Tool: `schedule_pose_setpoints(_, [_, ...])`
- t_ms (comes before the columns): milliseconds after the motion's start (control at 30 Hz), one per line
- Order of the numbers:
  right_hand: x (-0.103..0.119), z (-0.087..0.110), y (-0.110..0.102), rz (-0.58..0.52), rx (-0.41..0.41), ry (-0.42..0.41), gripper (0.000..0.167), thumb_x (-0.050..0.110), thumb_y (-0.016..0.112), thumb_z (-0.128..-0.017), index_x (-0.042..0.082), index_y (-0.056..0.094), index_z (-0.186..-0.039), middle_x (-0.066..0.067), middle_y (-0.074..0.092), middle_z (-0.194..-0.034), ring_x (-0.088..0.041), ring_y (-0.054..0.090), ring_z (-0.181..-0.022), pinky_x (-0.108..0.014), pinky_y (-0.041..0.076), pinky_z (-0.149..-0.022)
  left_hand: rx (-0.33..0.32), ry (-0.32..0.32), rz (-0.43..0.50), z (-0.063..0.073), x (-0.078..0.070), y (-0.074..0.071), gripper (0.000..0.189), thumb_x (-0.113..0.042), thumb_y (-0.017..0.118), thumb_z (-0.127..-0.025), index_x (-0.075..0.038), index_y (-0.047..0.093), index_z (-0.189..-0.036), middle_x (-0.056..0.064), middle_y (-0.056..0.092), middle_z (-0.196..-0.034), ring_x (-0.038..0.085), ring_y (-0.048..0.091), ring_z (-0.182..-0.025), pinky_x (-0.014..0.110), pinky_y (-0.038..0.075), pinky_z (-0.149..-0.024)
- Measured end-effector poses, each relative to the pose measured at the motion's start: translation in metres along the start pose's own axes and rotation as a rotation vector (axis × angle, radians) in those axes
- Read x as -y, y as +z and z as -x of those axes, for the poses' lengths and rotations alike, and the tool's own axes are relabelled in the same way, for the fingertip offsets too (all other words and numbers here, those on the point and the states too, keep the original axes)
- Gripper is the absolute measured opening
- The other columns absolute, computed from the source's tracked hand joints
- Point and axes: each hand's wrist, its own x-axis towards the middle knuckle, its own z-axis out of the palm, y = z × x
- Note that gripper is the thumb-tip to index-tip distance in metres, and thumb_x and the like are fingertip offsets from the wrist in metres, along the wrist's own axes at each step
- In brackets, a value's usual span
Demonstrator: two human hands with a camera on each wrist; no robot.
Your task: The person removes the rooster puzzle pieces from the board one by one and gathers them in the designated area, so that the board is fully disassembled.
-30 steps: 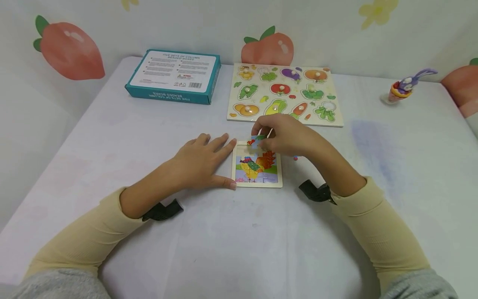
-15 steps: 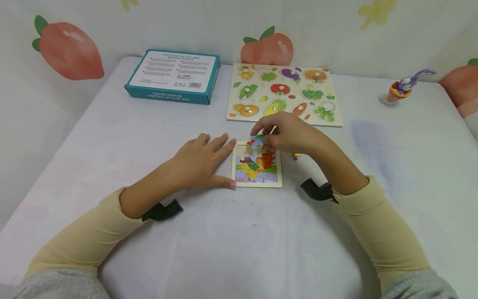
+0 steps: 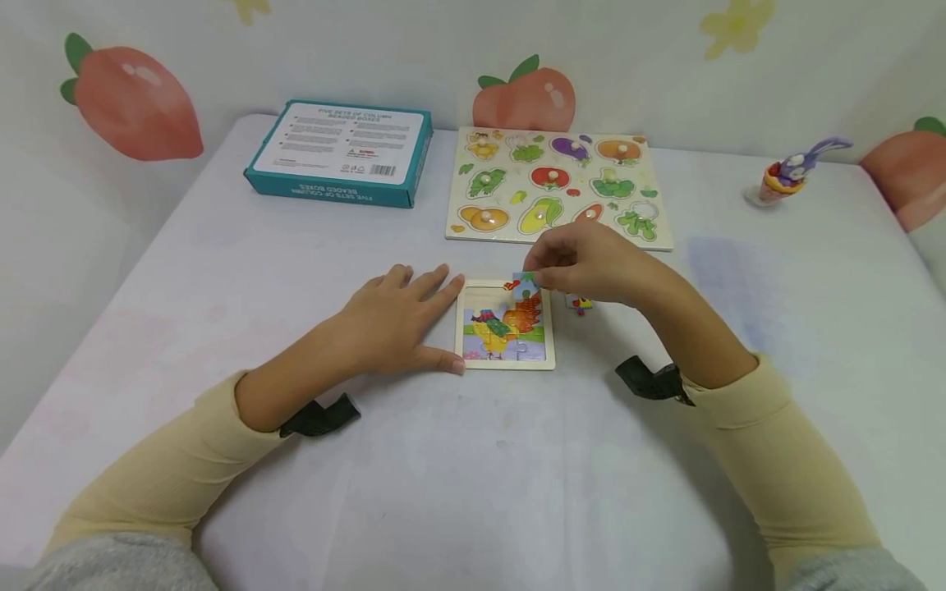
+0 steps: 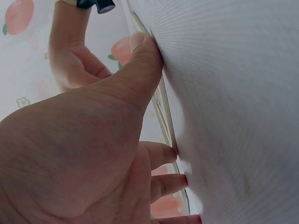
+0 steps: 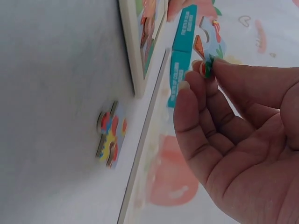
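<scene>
A small framed jigsaw puzzle (image 3: 506,351) of a rooster lies on the table, its bare wooden backing showing at the upper left. My left hand (image 3: 395,324) rests flat with fingers spread, thumb and fingertips at the frame's left edge. Between thumb and fingers my right hand (image 3: 591,264) pinches a blue jigsaw piece (image 5: 212,39) with green and red on it, over the frame's upper right corner. Another jigsaw piece (image 5: 112,135), yellow, red and blue, lies on the table just right of the frame, partly under the right hand in the head view.
Behind the frame lies a vegetable peg board (image 3: 510,185) with small knobs. A teal box (image 3: 340,152) with a white label sits at the back left. A small purple and orange figurine (image 3: 787,176) stands at the back right.
My right hand has moved right with the pinched jigsaw piece, from the frame's top middle to its upper right corner. The loose piece beside the frame shows more. My left hand stays put.
</scene>
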Motion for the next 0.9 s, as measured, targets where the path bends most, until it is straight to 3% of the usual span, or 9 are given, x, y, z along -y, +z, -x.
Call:
schedule_pose_setpoints(233, [-0.009, 0.012, -0.009, -0.017, -0.02, -0.006, 0.01, 0.005, 0.066, -0.094, 0.005, 0.073, -0.101, -0.007, 0.07, -0.091, -0.025, 0.062, -0.084, -0.035, 0.051, -0.075, 0.0, 0.01, -0.003, -0.001, 0.0, 0.0, 0.111, -0.082, 0.054, -0.081, -0.016, 0.017, -0.162, 0.013, 0.017, -0.166, 0.045, 0.029, -0.14, 0.058, 0.038, -0.106])
schedule_pose_setpoints(467, [-0.017, 0.026, -0.019, -0.046, -0.037, 0.061, 0.013, 0.007, 0.067, -0.095, 0.005, 0.074, -0.105, -0.01, 0.071, -0.089, -0.026, 0.062, -0.082, -0.04, 0.054, -0.076, 0.001, 0.0, -0.003, 0.0, -0.001, 0.0, 0.112, -0.082, 0.056, -0.08, -0.016, 0.018, -0.162, 0.013, 0.018, -0.165, 0.045, 0.03, -0.14, 0.058, 0.038, -0.106])
schedule_pose_setpoints(900, [-0.045, 0.045, -0.032, -0.022, -0.067, 0.139, 0.018, 0.012, 0.07, -0.095, 0.005, 0.073, -0.111, -0.008, 0.071, -0.09, -0.024, 0.064, -0.082, -0.038, 0.053, -0.075, 0.008, -0.011, 0.003, 0.0, -0.001, 0.0, 0.112, -0.081, 0.057, -0.08, -0.016, 0.018, -0.162, 0.013, 0.018, -0.166, 0.045, 0.029, -0.14, 0.058, 0.038, -0.106])
